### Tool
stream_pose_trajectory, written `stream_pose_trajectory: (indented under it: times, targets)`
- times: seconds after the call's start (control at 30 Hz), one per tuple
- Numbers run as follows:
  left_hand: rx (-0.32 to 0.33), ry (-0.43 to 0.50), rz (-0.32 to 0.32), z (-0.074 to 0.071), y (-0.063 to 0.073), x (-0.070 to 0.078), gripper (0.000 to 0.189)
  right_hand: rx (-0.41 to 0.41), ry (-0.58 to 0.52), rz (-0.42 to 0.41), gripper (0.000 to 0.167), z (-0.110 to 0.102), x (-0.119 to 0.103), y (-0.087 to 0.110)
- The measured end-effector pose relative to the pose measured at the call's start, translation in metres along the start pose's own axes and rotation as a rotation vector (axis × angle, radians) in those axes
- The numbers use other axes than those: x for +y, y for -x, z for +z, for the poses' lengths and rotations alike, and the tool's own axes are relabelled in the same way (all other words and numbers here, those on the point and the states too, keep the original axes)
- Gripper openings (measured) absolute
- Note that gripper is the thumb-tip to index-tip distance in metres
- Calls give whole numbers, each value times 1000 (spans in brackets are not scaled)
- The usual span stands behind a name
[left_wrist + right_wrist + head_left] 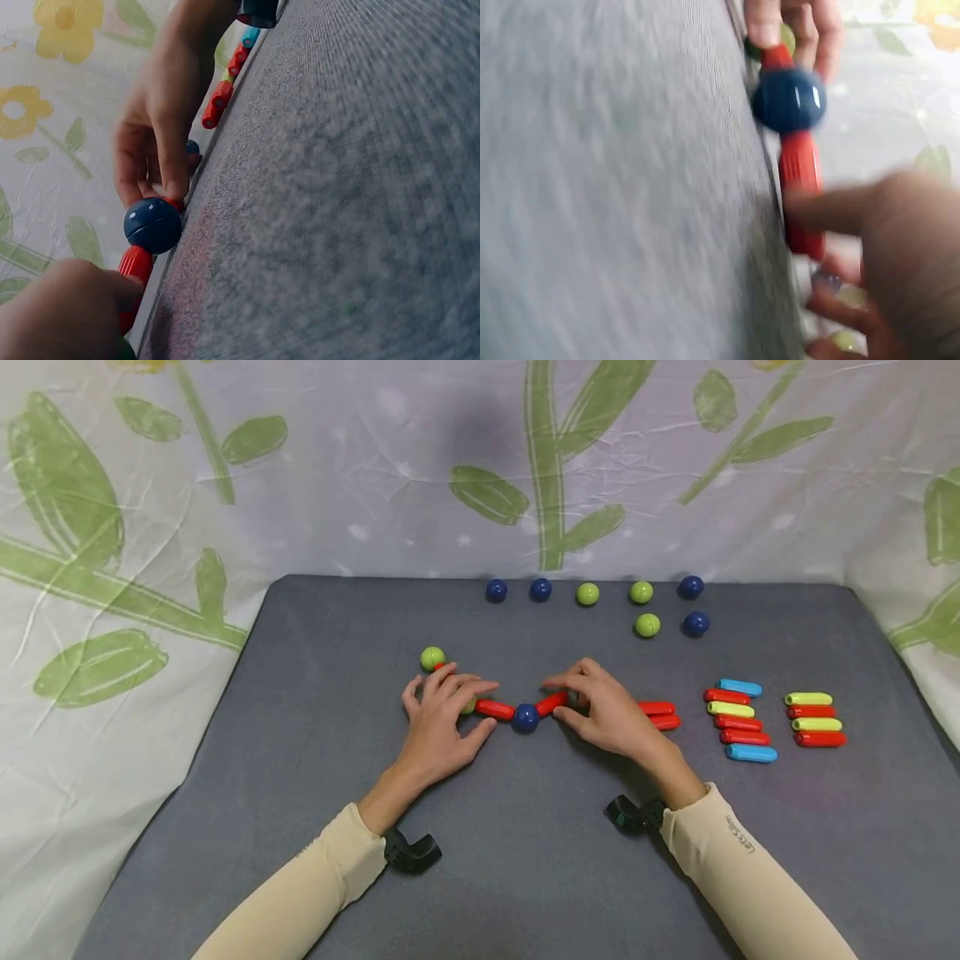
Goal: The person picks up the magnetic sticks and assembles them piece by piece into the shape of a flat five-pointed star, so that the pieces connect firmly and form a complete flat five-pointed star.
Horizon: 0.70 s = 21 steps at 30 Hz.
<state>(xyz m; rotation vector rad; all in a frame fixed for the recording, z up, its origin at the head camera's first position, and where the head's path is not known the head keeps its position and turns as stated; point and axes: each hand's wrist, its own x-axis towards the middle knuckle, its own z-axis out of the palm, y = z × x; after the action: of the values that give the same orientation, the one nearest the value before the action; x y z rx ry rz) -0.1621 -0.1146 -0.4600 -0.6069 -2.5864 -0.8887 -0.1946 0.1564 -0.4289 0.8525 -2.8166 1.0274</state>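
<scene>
Two red rods (496, 710) flank blue ball (526, 718): left hand (438, 727) pinches one, right hand (611, 710) pinches other, apparently steadying ball from both sides.

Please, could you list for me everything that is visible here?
Flat-topped table: 1, dark grey, foreground.
Patterned sheet: 1, white, green and yellow, behind the table.
Loose glossy balls: 7, four dark blue, three green, along the table's back.
Other glossy balls: 3, one dark blue, two green, table's middle.
Grooved plastic-looking rods: 3, red, beside those middle balls, one mostly hidden.
Other grooved rods: 12, seven red, three yellow-green, two light blue, table's right.
Wrist-worn devices: 2, black, lower centre.
Long cloth sleeves: 2, beige, lower left and lower right.
Left hand and right hand: 2, bare, at the middle rods; the hands may hide pieces.
</scene>
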Motion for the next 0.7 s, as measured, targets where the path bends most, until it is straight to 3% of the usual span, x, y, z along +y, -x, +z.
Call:
stream_pose_trajectory:
  times: [0.07,0.13,0.27,0.37,0.43,0.5,0.57,0.63,0.7]
  targets:
    - [38,0,-4,-1,0,0,41,97,12,95,36,2,-3,0]
    - [58,-4,10,-2,0,1,41,156,-42,191,31,5,-7,0]
    - [52,-3,95,-3,-1,3,43,133,-133,304,33,12,-20,1]
    - [31,23,179,-3,-1,4,46,133,-88,332,35,18,-25,2]
    - [70,30,202,-4,-2,4,44,178,-71,344,35,21,-25,2]
    - [136,30,165,-4,-3,4,40,218,-70,353,33,22,-24,1]
    - [162,29,82,-5,-2,2,35,251,-76,351,33,23,-22,1]
    - [126,38,-17,-5,-1,1,28,279,-80,338,33,24,-19,0]
    - [31,47,-73,-5,0,0,25,302,-84,313,32,24,-16,0]
